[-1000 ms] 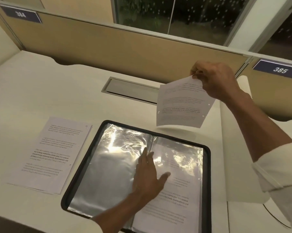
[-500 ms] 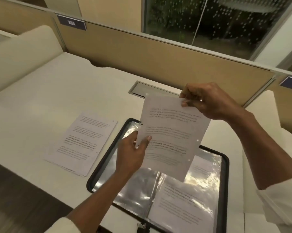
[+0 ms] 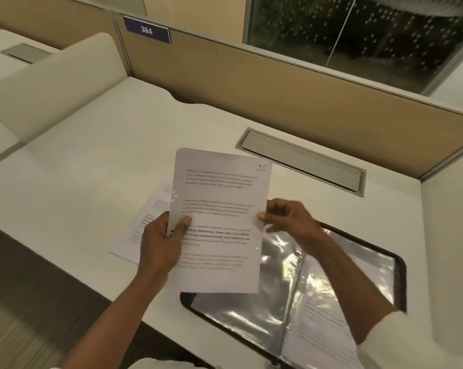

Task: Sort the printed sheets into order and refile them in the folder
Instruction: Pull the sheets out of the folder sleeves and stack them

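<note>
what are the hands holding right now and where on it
One printed sheet, held by both side edges: the left hand grips its left edge, thumb on the front, and the right hand pinches its right edge near mid-height.

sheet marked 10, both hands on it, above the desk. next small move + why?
Probably lower the sheet onto the pile of sheets on the desk. The left hand and right hand pinch its side edges, it hangs partly over that pile, and the 10 in its top corner is readable, so its place in the order can be judged before it is filed.
</note>
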Demonstrator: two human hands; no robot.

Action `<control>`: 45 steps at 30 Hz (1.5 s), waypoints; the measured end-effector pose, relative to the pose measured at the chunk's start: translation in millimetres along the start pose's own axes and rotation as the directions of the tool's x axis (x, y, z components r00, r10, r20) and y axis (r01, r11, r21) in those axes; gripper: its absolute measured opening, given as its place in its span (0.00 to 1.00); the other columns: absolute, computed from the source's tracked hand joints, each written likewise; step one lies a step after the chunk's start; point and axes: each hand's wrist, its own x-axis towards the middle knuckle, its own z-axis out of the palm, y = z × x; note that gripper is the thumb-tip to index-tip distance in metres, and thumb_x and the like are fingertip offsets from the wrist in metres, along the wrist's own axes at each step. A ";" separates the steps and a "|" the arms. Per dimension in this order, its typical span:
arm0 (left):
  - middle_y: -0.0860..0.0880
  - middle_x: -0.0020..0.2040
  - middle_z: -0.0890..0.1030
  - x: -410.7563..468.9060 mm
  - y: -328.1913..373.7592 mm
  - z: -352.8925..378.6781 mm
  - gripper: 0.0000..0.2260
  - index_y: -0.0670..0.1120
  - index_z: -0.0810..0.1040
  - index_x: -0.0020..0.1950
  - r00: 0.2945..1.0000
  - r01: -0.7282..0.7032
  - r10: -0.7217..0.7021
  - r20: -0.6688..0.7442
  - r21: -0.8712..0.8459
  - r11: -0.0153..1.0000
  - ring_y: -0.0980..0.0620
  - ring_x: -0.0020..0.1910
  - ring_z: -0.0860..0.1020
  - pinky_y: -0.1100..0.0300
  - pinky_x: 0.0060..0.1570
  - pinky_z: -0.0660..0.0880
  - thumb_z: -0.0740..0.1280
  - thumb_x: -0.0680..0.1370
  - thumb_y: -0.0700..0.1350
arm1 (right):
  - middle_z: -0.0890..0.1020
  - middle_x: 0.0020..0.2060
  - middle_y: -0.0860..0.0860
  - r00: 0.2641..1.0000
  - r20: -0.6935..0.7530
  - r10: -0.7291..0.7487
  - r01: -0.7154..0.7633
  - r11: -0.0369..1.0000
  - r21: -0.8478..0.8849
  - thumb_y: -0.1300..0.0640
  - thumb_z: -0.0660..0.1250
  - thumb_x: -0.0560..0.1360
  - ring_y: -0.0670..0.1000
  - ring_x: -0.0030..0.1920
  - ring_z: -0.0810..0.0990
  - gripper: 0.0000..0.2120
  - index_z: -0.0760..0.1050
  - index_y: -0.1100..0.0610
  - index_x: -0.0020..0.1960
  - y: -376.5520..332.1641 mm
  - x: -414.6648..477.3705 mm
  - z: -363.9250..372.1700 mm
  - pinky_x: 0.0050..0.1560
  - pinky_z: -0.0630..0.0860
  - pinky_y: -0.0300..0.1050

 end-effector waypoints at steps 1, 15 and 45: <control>0.53 0.49 0.89 11.1 -1.0 -12.4 0.09 0.52 0.85 0.60 1.000 0.016 -0.016 0.007 0.018 1.000 0.51 0.47 0.88 0.50 0.48 0.85 0.73 0.81 0.51 | 0.88 0.53 0.56 1.000 0.018 0.025 -0.026 0.999 0.024 0.61 0.77 0.76 0.58 0.53 0.87 0.13 0.84 0.62 0.59 8.3 2.9 19.2 0.53 0.83 0.53; 0.51 0.42 0.86 164.9 -56.4 -104.7 0.09 0.47 0.84 0.48 0.999 0.015 -0.033 0.020 0.592 0.806 0.49 0.39 0.85 0.53 0.41 0.82 0.77 0.77 0.52 | 0.87 0.49 0.47 0.899 -0.353 0.261 -0.306 0.949 -0.078 0.54 0.81 0.74 0.49 0.46 0.87 0.11 0.82 0.52 0.52 64.5 81.3 200.4 0.46 0.87 0.51; 0.48 0.55 0.80 103.9 -54.7 2.3 0.14 0.46 0.79 0.61 0.872 -0.477 0.137 0.470 0.752 0.456 0.49 0.54 0.77 0.52 0.45 0.79 0.71 0.81 0.53 | 0.76 0.57 0.40 0.664 -0.726 -0.179 -0.311 0.817 -0.486 0.54 0.72 0.79 0.41 0.55 0.76 0.12 0.74 0.46 0.60 114.6 -49.4 177.0 0.51 0.78 0.42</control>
